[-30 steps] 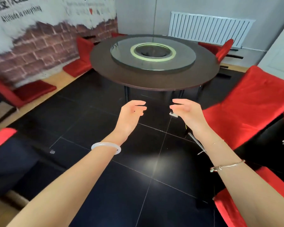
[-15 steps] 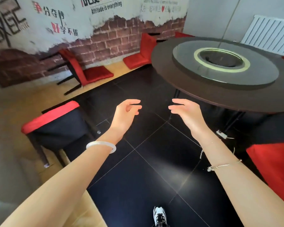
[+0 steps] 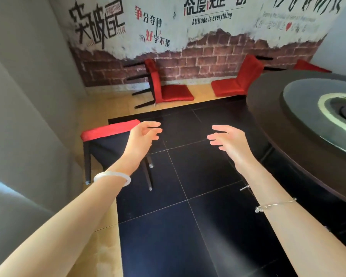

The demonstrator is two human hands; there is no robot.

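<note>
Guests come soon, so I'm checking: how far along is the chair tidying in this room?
Done: nothing visible; no chair stands at the round table. In hand: nothing yet; the left hand and right hand are open and empty, held out near the nearest chair. Left: a tipped chair and a second tipped chair lie on their backs by the brick wall, likely to be righted.

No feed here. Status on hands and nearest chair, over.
Left hand open, right hand open, both empty. Chair on its side by left hand, not held. Round table close right.
</note>
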